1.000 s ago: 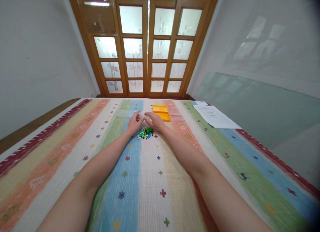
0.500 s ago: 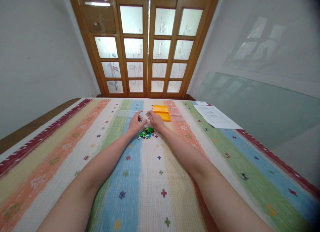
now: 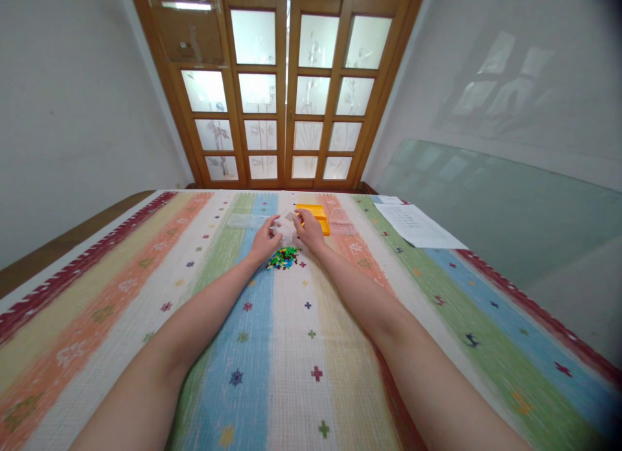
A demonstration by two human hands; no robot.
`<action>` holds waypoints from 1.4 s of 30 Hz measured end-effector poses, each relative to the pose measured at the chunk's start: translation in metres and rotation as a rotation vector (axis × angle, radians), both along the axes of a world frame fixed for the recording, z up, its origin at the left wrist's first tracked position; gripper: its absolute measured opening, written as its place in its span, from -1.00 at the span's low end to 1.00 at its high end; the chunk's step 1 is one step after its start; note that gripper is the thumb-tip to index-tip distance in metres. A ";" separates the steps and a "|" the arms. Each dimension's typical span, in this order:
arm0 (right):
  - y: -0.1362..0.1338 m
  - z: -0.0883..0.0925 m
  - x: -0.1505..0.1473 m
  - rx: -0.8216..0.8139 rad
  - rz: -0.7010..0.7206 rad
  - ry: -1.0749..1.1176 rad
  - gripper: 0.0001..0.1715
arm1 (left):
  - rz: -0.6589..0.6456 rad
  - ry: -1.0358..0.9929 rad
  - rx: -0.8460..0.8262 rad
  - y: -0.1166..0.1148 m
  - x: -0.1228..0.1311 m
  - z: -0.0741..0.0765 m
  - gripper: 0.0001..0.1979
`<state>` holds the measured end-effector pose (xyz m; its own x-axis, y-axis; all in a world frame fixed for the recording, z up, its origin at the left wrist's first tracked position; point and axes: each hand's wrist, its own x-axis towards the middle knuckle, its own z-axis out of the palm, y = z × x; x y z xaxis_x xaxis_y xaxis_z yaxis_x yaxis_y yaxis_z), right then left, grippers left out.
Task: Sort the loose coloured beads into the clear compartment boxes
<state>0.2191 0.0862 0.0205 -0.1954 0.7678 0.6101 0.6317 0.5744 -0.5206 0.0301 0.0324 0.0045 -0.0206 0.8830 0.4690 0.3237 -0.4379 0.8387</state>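
My left hand (image 3: 265,239) is curled around the left side of a whitish, see-through plastic bag (image 3: 286,232), thumb and fingers on its edge. On the other side, my right hand (image 3: 310,229) pinches the bag's upper right part, near a small greyish-beige patch. The bag's exact shape and any contents are too small to make out. Just below it, close to both hands, lies a pile of small green, blue, yellow and dark plastic pieces (image 3: 282,258) on the striped tablecloth (image 3: 291,321).
Behind my right hand is an open yellow case (image 3: 321,212), with a clear plastic tray (image 3: 343,222) to its right. Another clear tray (image 3: 240,221) lies left of my left hand. Printed paper sheets (image 3: 413,225) rest at the right. Wooden glazed doors (image 3: 286,133) stand beyond the table.
My right hand has shifted slightly up and right, apart from the left, and now covers part of the yellow case. More of the plastic bag shows between the hands.
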 end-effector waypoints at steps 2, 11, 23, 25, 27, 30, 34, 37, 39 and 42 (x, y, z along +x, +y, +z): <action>-0.004 0.003 0.000 0.054 0.004 -0.027 -0.59 | 0.065 -0.015 -0.040 0.004 -0.002 -0.002 -0.34; -0.021 0.007 -0.007 0.126 0.264 -0.301 -0.74 | 0.070 -0.236 -0.147 0.013 -0.008 -0.004 -0.27; 0.001 -0.006 0.002 0.048 0.140 -0.423 -0.81 | 0.315 0.156 -0.014 0.016 -0.034 0.000 -0.61; 0.002 -0.008 0.002 0.046 0.139 -0.434 -0.82 | 0.355 0.228 0.018 0.018 -0.042 0.001 -0.66; 0.003 -0.010 0.000 0.060 0.150 -0.438 -0.83 | 0.378 0.287 0.036 0.020 -0.048 0.000 -0.69; 0.004 -0.014 -0.002 0.077 0.149 -0.447 -0.83 | 0.409 0.358 0.023 0.022 -0.052 -0.002 -0.72; 0.006 -0.018 -0.004 0.043 0.127 -0.482 -0.81 | 0.408 0.430 0.007 0.024 -0.053 -0.006 -0.73; 0.008 -0.018 -0.005 0.013 0.119 -0.506 -0.80 | 0.387 0.473 0.004 0.024 -0.052 -0.009 -0.72; 0.009 -0.016 -0.007 0.001 0.123 -0.518 -0.79 | 0.373 0.497 -0.005 0.023 -0.052 -0.011 -0.70; 0.011 -0.014 -0.009 -0.008 0.141 -0.529 -0.78 | 0.361 0.514 -0.012 0.020 -0.050 -0.012 -0.66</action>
